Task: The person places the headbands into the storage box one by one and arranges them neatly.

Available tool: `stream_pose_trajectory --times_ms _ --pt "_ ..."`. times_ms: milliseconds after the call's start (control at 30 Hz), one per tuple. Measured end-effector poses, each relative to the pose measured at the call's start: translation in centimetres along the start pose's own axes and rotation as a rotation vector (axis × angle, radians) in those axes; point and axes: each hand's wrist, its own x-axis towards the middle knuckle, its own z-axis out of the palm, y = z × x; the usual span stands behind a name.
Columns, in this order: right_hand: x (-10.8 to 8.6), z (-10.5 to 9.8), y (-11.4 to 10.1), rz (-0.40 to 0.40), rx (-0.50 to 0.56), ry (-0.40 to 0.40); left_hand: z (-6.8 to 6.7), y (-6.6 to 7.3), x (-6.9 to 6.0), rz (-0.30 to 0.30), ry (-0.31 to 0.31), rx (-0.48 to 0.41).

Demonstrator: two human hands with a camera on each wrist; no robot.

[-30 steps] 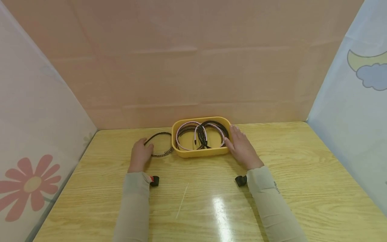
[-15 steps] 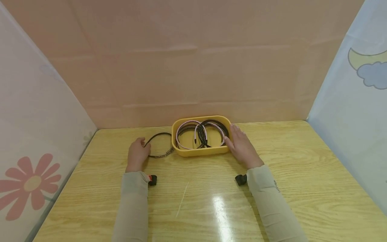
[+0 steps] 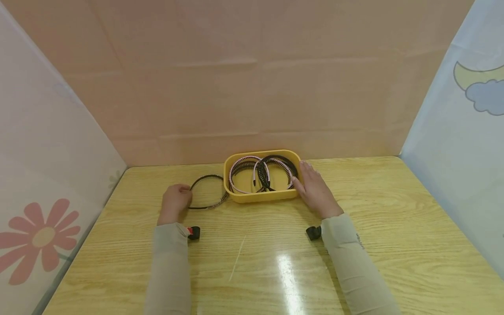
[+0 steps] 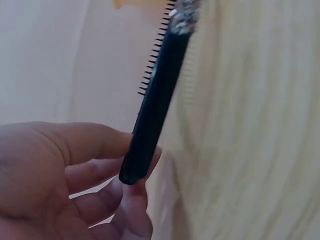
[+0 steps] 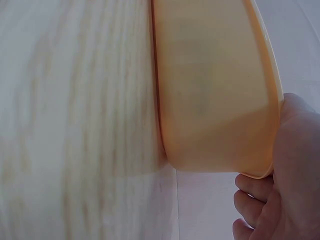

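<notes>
A black headband (image 4: 156, 107) with comb teeth and a sparkly section is pinched by one end between the thumb and fingers of my left hand (image 3: 175, 201). Its loop lies to the left of a yellow container (image 3: 261, 198), its far side close against the container's left wall. At the container's right end, my right hand (image 3: 316, 192) holds the rim, thumb over the edge and fingers along the outside. Inside lie several headbands: pink ones (image 3: 230, 177) with dark teeth and black ones (image 3: 293, 165), overlapping in two rings.
The wooden table (image 3: 252, 271) spreads around the container. A plain peach-coloured backdrop (image 3: 252, 96) rises close behind it. Printed side panels stand left and right, with a flower (image 3: 42, 238) and a cloud (image 3: 488, 97).
My left hand has moved left and slightly toward the wrist side, drawing the headband a little away from the container. My right hand and the container stay in place.
</notes>
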Motion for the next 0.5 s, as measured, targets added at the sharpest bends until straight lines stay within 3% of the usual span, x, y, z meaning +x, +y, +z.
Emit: stream_pose_trajectory --times_ms 200,500 --pt "0.0 -0.1 -0.1 0.002 -0.001 -0.005 -1.2 -0.2 -0.3 0.011 -0.097 -0.076" --pt "0.0 0.1 0.0 -0.005 -0.006 0.002 -2.3 -0.9 -0.6 -0.035 -0.171 -0.190"
